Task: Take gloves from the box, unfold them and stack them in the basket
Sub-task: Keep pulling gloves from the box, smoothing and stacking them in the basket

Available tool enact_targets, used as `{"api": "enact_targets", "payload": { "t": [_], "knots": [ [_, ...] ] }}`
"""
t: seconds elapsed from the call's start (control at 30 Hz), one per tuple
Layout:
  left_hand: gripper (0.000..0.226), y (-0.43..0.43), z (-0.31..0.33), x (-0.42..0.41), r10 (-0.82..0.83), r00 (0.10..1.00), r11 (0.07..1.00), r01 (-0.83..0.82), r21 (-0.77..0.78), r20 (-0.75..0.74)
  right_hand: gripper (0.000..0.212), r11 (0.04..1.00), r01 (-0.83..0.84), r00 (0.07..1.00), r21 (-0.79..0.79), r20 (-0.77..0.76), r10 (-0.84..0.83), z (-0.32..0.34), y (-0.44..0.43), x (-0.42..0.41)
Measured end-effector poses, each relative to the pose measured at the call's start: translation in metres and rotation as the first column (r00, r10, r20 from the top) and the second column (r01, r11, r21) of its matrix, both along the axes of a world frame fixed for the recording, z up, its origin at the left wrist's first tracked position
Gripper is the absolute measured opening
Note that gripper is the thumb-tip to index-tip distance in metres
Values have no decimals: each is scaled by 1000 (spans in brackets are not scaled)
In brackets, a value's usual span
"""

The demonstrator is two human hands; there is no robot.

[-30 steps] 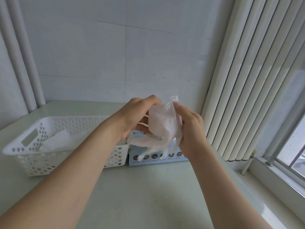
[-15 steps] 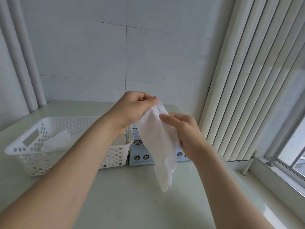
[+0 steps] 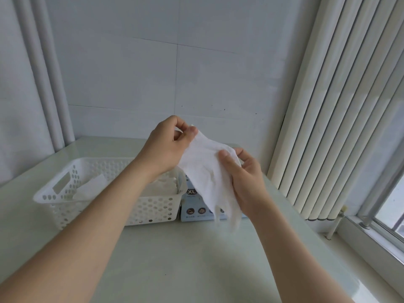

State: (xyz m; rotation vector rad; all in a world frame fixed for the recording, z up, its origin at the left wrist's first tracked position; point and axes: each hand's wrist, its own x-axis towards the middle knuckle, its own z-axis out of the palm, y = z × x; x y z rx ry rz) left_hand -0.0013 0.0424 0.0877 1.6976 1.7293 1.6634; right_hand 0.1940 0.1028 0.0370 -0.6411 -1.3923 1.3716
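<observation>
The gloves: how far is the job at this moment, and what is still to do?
Done: some white gloves already lie in the basket. In hand: the left hand pinches the top edge of one glove and the right hand holds its side, in front of the box; it hangs nearly unfolded, fingers down. Left: lay it in the basket, then continue; how many remain in the box cannot be seen.
</observation>
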Motion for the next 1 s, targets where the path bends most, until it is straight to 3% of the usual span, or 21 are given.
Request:
{"api": "enact_targets", "payload": {
  "t": [0.2,0.47,0.73,0.9,1.0],
  "knots": [
    [22,-19,-15,-25,110,983,993,-115,-26,-149,34,996,22,985,89,167,-36,12,-9,-24],
    [22,-45,-33,-77,251,962,963,-260,-77,-107,31,988,-80,852,134,523,-2,39,-2,-85],
    [26,-64,-42,-134,441,871,859,-480,-181,-218,38,879,-238,545,413,806,-230,45,4,-163],
    [27,-68,-51,-153,470,812,796,-560,-232,-346,46,781,-376,352,498,857,-377,31,4,-191],
    [27,-69,-51,-157,453,775,760,-594,-263,-440,49,747,-395,316,535,842,-437,23,4,-197]
  ]
}}
